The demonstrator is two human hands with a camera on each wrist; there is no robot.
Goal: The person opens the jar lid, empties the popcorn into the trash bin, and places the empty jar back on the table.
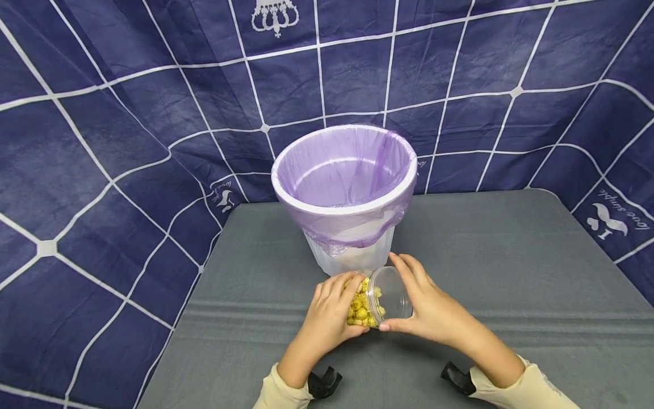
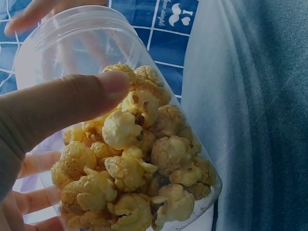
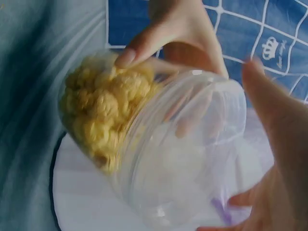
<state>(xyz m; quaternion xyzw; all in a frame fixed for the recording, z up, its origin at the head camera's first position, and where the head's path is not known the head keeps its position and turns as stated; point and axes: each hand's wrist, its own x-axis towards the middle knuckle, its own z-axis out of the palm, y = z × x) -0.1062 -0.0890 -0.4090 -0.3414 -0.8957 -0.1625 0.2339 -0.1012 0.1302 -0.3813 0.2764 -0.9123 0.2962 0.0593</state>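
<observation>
A clear plastic jar [image 2: 168, 96] of yellow popcorn [image 2: 130, 168] is held tilted on its side between both hands, in front of the bin. My left hand [image 1: 332, 309] grips the popcorn-filled end, thumb across the wall and fingers round the far side. Around the jar's clear, ridged end [image 3: 192, 144] curves my right hand [image 1: 429, 307], its thumb by the near edge and its fingers over the far side. The popcorn is gathered toward the left. Blur softens the right thumb in the right wrist view.
Just beyond the hands stands a white bin [image 1: 352, 258] lined with a thin purple bag [image 1: 327, 176] folded over its rim. The grey-covered table [image 1: 490, 244] reaches back to a blue curtain [image 1: 357, 74] with white lines.
</observation>
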